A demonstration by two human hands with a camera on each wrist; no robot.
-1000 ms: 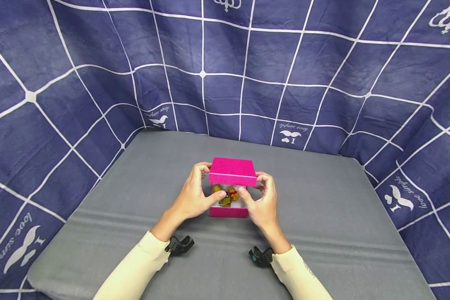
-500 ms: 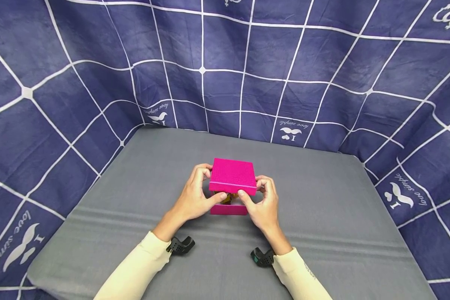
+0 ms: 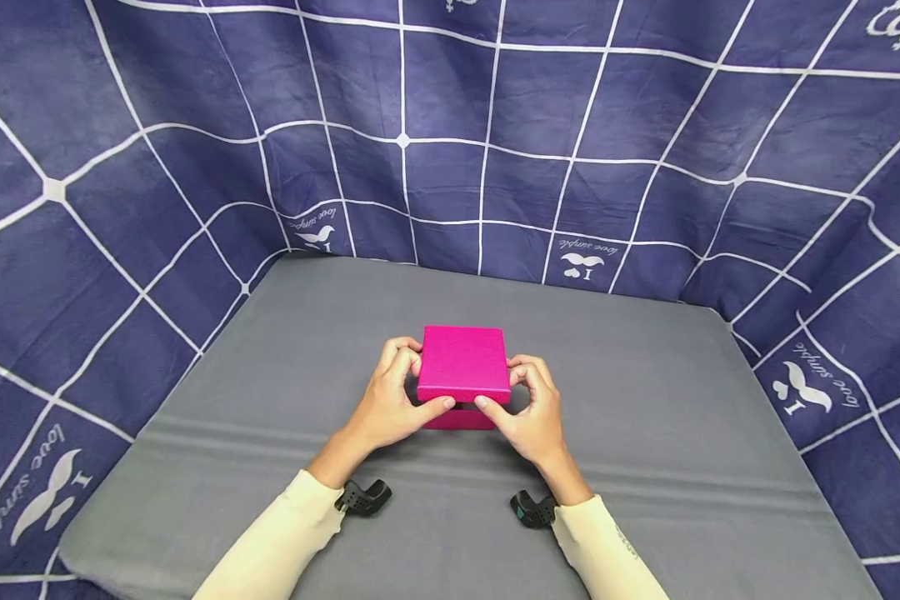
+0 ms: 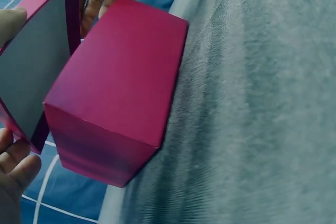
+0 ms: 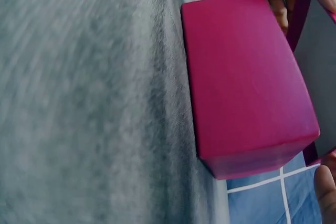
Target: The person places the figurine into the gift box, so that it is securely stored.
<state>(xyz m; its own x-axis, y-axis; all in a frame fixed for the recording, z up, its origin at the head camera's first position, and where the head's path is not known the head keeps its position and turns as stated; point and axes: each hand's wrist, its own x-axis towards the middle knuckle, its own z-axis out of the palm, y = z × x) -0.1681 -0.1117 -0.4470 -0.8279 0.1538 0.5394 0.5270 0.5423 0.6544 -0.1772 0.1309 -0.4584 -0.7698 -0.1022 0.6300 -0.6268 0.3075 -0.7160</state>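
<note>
Both hands hold a bright pink box lid just over the pink box. The left hand grips the lid's left side, its thumb at the front edge. On the opposite side the right hand does the same, thumb also at the front. In the left wrist view a gap separates the lid's pale grey inside from the box, which stands on the grey cloth. The right wrist view shows the lid apart from the box too. What lies in the box is hidden now.
A grey cloth-covered table spreads around the box. Behind it and at both sides hangs a dark blue curtain with white lines. Black wrist mounts sit at the cream sleeves.
The lid has come down and tilted level over the box, so the small yellow figures seen inside earlier are covered. Both hands have moved with it and keep their hold.
</note>
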